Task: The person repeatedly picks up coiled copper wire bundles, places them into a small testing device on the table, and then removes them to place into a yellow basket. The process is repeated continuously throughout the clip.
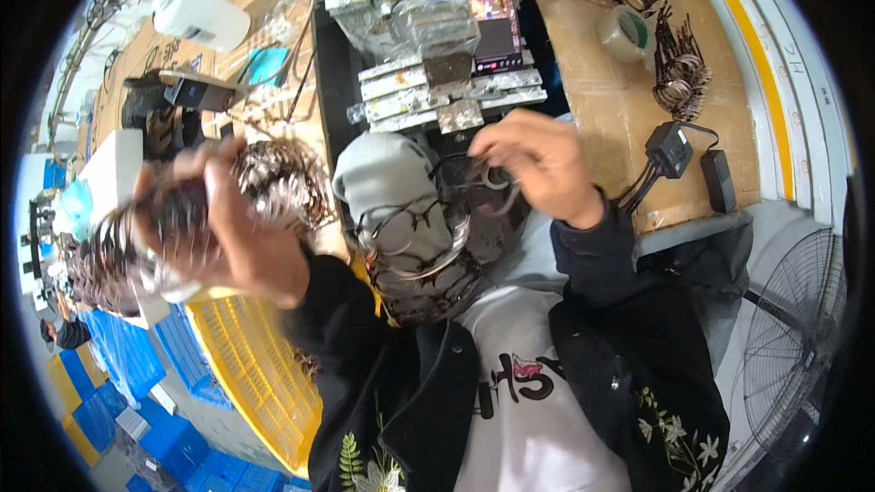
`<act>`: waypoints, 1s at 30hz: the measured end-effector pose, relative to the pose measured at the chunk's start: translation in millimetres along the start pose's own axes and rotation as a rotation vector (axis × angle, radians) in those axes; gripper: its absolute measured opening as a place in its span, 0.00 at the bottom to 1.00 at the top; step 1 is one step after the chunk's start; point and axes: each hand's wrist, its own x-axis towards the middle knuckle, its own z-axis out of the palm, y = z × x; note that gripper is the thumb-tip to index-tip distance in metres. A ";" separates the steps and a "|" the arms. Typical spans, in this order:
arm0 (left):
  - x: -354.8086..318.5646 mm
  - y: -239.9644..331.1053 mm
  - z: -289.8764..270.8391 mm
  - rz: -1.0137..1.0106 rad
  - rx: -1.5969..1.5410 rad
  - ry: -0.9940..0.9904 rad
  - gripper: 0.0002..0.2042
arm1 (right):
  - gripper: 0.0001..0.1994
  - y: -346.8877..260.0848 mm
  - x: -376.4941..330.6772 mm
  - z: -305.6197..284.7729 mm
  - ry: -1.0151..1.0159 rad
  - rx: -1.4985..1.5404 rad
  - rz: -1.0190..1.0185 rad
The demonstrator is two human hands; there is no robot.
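Observation:
On the left my left hand (228, 228) is smeared by motion, its fingers curled round a bunch of dark eyeglass frames (173, 214). My right hand (542, 164) is held over the middle, thumb and fingers pinched on a thin eyeglass frame (495, 180); part of it is blurred. Between the hands, a pair of dark-rimmed glasses (401, 226) lies against a light grey padded cloth (383, 169). Just below, more dark frames (424, 287) are heaped near my lap. Next to my left hand sits a pile of shiny brown frames (283, 184).
A dirty grey machine (401, 23) stands ahead, with a lit phone (495, 23) propped on it. On the right bench are a tape roll (624, 35), bundled frames (682, 77) and a black power adapter (670, 150). A yellow basket (251, 374) is lower left, a fan (793, 337) right.

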 end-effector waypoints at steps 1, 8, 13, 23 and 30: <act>-1.2 5.9 -9.1 -0.025 -0.045 -0.016 0.19 | 0.09 0.2 3.7 -11.6 0.113 0.133 0.009; -21.8 7.6 -41.4 -0.200 -0.208 -0.075 0.21 | 0.06 44.3 62.8 -20.9 0.545 0.763 0.037; -42.3 17.5 -40.4 -0.432 -0.437 -0.159 0.26 | 0.12 62.9 89.6 1.8 0.546 0.730 0.155; -48.5 21.9 -23.0 -0.590 -0.406 -0.209 0.25 | 0.13 75.5 98.3 13.2 0.596 0.689 0.186; -33.7 19.5 1.8 -0.876 -0.550 -0.043 0.33 | 0.10 26.0 55.3 18.4 0.617 0.641 -0.161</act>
